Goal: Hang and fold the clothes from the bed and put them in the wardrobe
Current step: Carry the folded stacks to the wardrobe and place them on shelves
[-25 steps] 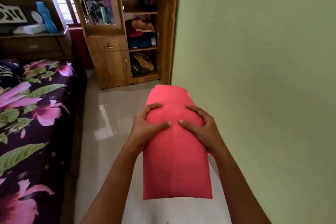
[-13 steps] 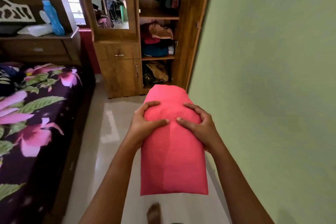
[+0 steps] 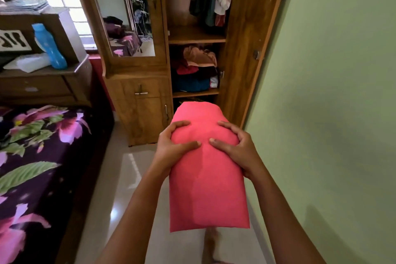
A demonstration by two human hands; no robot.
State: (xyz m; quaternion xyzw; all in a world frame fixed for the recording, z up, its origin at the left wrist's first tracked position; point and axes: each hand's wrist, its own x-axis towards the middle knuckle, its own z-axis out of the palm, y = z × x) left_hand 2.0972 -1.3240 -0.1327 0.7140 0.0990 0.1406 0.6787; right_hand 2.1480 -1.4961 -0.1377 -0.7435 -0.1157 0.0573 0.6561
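Both my left hand and right hand squeeze the folded pink cloth; the open wardrobe stands at twelve o'clock.

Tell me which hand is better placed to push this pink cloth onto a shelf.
Left, probably: both grip the pink cloth, but the left hand lines up with the shelves; the right hand faces the wardrobe door.
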